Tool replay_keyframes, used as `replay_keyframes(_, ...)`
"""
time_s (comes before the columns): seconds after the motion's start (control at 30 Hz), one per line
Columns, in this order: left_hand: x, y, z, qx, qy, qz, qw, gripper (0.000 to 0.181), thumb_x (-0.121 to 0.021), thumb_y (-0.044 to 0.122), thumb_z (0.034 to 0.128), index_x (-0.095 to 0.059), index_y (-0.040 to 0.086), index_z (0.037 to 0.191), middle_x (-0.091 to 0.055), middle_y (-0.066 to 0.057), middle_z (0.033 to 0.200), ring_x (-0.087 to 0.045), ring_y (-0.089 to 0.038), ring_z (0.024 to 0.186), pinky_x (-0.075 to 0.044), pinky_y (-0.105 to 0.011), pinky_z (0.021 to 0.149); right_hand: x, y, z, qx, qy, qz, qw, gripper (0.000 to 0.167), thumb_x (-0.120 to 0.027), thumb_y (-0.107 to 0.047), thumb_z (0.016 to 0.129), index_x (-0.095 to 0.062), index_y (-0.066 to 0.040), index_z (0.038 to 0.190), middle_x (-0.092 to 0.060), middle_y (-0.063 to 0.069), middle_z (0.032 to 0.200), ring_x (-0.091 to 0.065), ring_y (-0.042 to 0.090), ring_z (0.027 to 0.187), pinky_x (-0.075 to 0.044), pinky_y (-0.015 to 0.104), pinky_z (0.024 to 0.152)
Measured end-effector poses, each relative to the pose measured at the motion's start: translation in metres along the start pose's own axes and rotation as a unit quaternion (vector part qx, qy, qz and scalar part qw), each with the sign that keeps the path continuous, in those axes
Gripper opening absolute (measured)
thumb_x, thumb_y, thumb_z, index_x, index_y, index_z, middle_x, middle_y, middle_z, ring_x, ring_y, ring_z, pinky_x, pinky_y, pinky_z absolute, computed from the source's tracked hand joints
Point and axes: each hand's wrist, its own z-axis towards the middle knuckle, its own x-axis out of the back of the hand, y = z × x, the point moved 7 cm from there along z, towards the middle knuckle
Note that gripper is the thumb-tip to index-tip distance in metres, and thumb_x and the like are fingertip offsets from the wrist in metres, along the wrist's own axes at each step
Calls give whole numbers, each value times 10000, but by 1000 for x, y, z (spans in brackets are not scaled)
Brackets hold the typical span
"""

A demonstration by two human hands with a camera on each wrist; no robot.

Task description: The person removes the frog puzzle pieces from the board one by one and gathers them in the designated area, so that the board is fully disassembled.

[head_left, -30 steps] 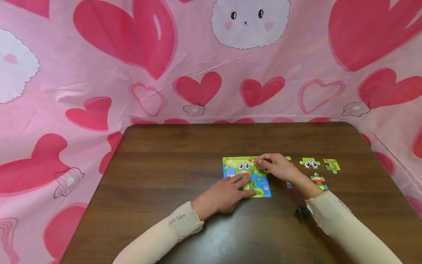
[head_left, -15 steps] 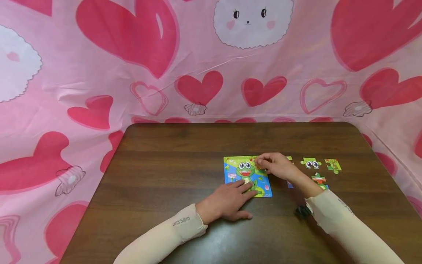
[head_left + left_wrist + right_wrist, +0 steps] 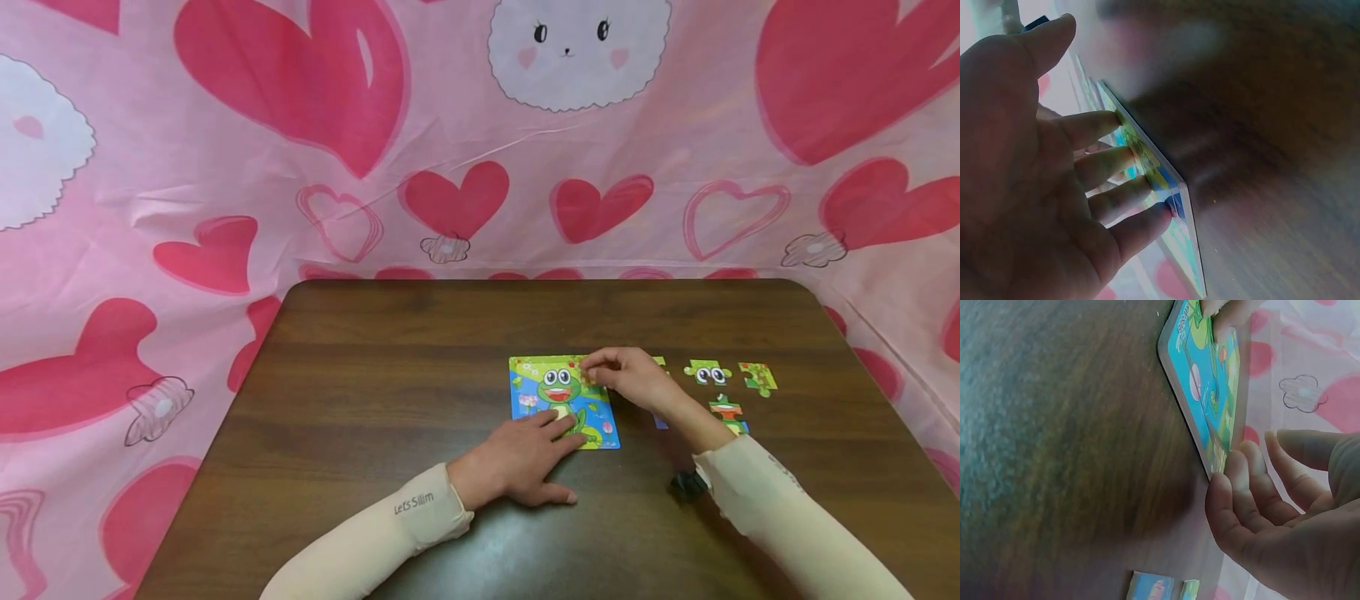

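Note:
A square frog puzzle [image 3: 558,387] lies flat on the table, its picture facing up. My left hand [image 3: 528,458] rests its fingertips on the puzzle's lower part, fingers extended and thumb out on the wood. At the upper right corner, my right hand [image 3: 626,375] touches the puzzle with bent fingers. In the right wrist view, several fingertips [image 3: 1235,459] meet the green corner, and a seam or piece edge shows beside them. The thumb stands off the board; no loose piece is visible in that hand. The left wrist view shows the left fingers [image 3: 1141,234] on the board's edge area.
Right of the puzzle lie loose pieces: an eyes piece [image 3: 708,373], a green corner piece [image 3: 759,377] and a mouth piece [image 3: 724,408]. Others [image 3: 660,362] are partly behind the right forearm. The brown table [image 3: 375,367] meets a pink heart-patterned cloth [image 3: 450,108] at the back.
My left hand has slid down the puzzle toward me, its thumb moving off onto the table and baring the frog's face. The right hand has stayed at the upper right corner.

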Motion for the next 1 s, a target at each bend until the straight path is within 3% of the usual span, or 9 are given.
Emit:
replay_keyframes(0.23,-1,0,-2,-22,-289,-337,9990,796,-528,681,946,-297,296,1604,-236,24,1694,-231,-215,1566,-268,-363,1243,-3,0,-1,137,41,385,9992,285,-627,-114,978,-678,-20,1243,-701,175,1162,-618,243,988,-534,285,814)
replay_keyframes(0.57,0,2,-2,8,-114,-55,9999,800,-528,698,935,-322,296,1595,-273,23,1681,-263,-217,1555,-280,-337,1234,-15,-1,0,682,123,51,9976,283,-624,48,923,-696,-6,1192,-700,202,1183,-627,266,996,-503,304,825)
replay_keyframes(0.8,1,2,-1,23,-61,-19,10000,785,-545,691,930,-353,298,1581,-299,31,1670,-285,-215,1545,-294,-333,1227,-20,-2,-4,681,-106,-22,9976,270,-607,35,945,-706,-38,1185,-714,170,1179,-655,285,1054,-520,395,894)
replay_keyframes(1.0,3,2,-2,33,-25,12,10000,778,-553,682,930,-367,291,1576,-310,31,1666,-297,-213,1540,-307,-335,1220,-22,-2,-3,698,-216,65,9973,255,-594,25,961,-711,-45,1176,-729,145,1119,-656,265,1047,-510,335,873)
